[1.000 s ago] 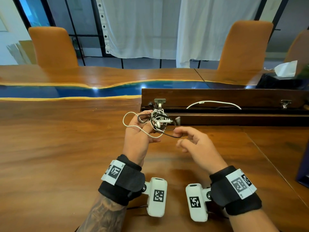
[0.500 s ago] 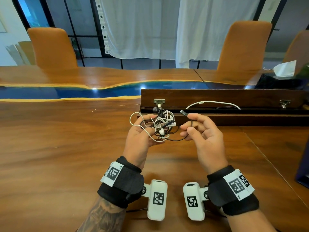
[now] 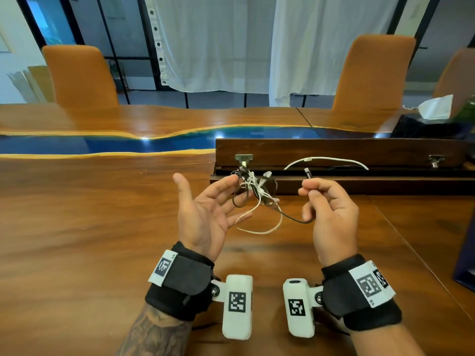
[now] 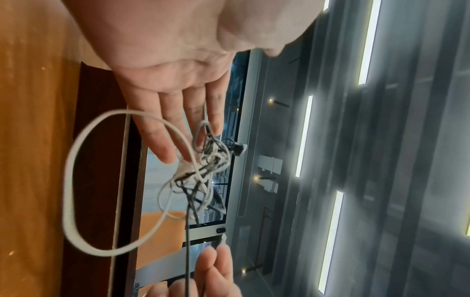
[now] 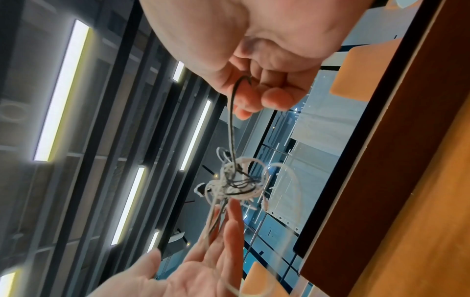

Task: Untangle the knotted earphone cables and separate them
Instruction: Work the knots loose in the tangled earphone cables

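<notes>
Fingers of the left hand have spread flat, merely supporting the knot, while the right hand pinches the black cable's plug and draws it farther away, loosening the tangle.

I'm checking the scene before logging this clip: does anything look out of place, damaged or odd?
Only the tangle itself: black and white earphone cables are knotted into one clump hanging from the left hand, while the right hand pinches the black plug end. Nothing looks broken or spilled.
</notes>
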Available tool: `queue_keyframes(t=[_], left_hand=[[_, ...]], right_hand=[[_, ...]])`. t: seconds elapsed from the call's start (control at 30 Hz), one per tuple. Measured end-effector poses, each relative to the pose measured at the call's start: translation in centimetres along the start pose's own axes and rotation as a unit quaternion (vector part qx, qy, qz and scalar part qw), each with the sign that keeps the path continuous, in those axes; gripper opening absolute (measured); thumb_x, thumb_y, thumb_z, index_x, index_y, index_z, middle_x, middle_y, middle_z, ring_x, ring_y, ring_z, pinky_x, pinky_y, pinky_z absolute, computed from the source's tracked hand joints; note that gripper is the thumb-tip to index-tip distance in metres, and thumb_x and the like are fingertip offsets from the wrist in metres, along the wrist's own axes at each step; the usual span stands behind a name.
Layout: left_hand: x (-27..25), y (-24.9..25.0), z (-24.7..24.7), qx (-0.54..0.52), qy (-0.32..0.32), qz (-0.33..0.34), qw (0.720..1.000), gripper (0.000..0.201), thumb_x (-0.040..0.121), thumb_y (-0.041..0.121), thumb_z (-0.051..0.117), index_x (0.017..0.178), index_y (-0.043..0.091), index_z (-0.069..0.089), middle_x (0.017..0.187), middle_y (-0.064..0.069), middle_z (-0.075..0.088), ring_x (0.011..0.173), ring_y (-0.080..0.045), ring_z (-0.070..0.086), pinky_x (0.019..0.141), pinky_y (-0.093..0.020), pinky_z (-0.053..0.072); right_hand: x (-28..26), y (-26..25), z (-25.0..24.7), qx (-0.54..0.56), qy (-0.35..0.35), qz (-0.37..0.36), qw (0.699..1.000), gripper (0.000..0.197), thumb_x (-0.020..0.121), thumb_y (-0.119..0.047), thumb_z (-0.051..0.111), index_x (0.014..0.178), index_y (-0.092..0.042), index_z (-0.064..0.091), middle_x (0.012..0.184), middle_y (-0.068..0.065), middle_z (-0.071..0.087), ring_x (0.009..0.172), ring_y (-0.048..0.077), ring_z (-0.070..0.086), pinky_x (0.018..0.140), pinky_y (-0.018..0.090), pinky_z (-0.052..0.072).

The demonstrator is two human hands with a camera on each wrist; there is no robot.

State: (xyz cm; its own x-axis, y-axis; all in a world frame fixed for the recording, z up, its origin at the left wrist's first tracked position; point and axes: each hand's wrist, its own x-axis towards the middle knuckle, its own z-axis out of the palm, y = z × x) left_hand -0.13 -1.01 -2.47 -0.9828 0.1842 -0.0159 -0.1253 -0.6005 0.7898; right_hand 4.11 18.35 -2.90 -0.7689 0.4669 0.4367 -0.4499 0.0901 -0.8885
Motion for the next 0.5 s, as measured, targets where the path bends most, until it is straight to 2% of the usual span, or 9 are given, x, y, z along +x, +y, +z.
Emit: queue_keyframes(t=[0.03,0.07,0.13,0.17,0.23,0.3,0.4,0.43,0.5], left_hand=[[0.0,0.0,0.0,0.011,-0.001,0.004,1.000,0.093,0.081,0.079,0.030,0.119,0.002,0.064,0.122,-0.017,0.070,0.107,-0.034,0.069,0.084,-0.051,0.056],[0.1,-0.1,0.1,0.029,-0.002,0.010,1.000,0.077,0.083,0.072,0.041,0.115,0.006,0.063,0.120,-0.015,0.071,0.104,-0.032,0.071,0.080,-0.048,0.058],[0.0,-0.3,0.6,0.060,-0.012,0.025,0.998,0.044,0.083,0.046,0.061,0.110,0.012,0.057,0.110,-0.011,0.073,0.092,-0.025,0.072,0.073,-0.044,0.061],[-0.2,-0.5,0.8,0.070,-0.017,0.034,0.997,0.040,0.080,0.034,0.067,0.111,0.013,0.053,0.105,-0.009,0.073,0.086,-0.021,0.071,0.070,-0.042,0.061],[-0.3,-1.0,1.0,0.086,-0.028,0.046,0.995,0.050,0.075,0.018,0.072,0.120,0.013,0.049,0.099,-0.007,0.072,0.081,-0.016,0.070,0.067,-0.038,0.061],[-0.3,-1.1,1.0,0.107,-0.035,0.055,0.992,0.048,0.078,0.010,0.071,0.123,0.013,0.053,0.102,-0.008,0.069,0.088,-0.019,0.070,0.071,-0.039,0.061],[-0.2,-0.7,0.8,0.112,-0.029,0.070,0.991,0.024,0.095,0.000,0.055,0.115,0.010,0.060,0.109,-0.014,0.067,0.094,-0.026,0.069,0.078,-0.044,0.060],[-0.2,-0.6,0.7,0.102,-0.028,0.071,0.992,0.023,0.097,-0.002,0.048,0.113,0.010,0.061,0.108,-0.015,0.068,0.093,-0.025,0.069,0.078,-0.045,0.060],[-0.2,-0.3,0.6,0.083,-0.037,0.063,0.994,0.027,0.099,-0.001,0.039,0.111,0.011,0.061,0.106,-0.014,0.069,0.088,-0.023,0.068,0.076,-0.043,0.058]], right_hand=[[0.1,0.0,-0.1,0.003,0.003,0.009,1.000,0.029,0.099,0.005,0.048,0.094,-0.015,0.067,0.084,0.000,0.068,0.049,0.009,0.048,0.050,0.020,0.044],[0.1,0.0,-0.2,0.006,-0.002,0.016,1.000,0.028,0.099,0.006,0.048,0.093,-0.015,0.066,0.080,-0.002,0.068,0.047,0.009,0.046,0.047,0.019,0.041],[-0.1,-0.1,0.0,0.008,-0.026,0.026,0.999,0.027,0.098,0.006,0.048,0.092,-0.014,0.065,0.078,-0.001,0.068,0.046,0.009,0.043,0.045,0.019,0.037],[-0.3,-0.1,0.1,0.004,-0.042,0.027,0.999,0.026,0.098,0.006,0.049,0.092,-0.014,0.065,0.079,0.001,0.068,0.046,0.010,0.044,0.045,0.019,0.037],[-0.7,-0.2,0.5,-0.016,-0.076,0.024,0.997,0.022,0.098,0.004,0.052,0.094,-0.014,0.064,0.083,0.005,0.070,0.048,0.012,0.047,0.047,0.020,0.041],[-0.9,-0.1,0.7,-0.034,-0.098,0.024,0.994,0.018,0.097,0.002,0.056,0.097,-0.014,0.064,0.085,0.005,0.071,0.049,0.013,0.049,0.049,0.021,0.044],[-0.7,0.2,0.6,-0.073,-0.103,0.037,0.991,0.016,0.096,-0.001,0.059,0.097,-0.017,0.059,0.085,0.005,0.071,0.055,0.012,0.055,0.055,0.026,0.049],[-0.7,0.4,0.6,-0.090,-0.103,0.045,0.990,0.017,0.095,-0.003,0.059,0.096,-0.019,0.058,0.086,0.003,0.071,0.062,0.011,0.060,0.060,0.028,0.051],[-0.6,0.8,0.4,-0.126,-0.096,0.055,0.986,0.014,0.095,-0.012,0.062,0.098,-0.025,0.056,0.097,-0.003,0.071,0.088,0.009,0.066,0.077,0.033,0.053]])
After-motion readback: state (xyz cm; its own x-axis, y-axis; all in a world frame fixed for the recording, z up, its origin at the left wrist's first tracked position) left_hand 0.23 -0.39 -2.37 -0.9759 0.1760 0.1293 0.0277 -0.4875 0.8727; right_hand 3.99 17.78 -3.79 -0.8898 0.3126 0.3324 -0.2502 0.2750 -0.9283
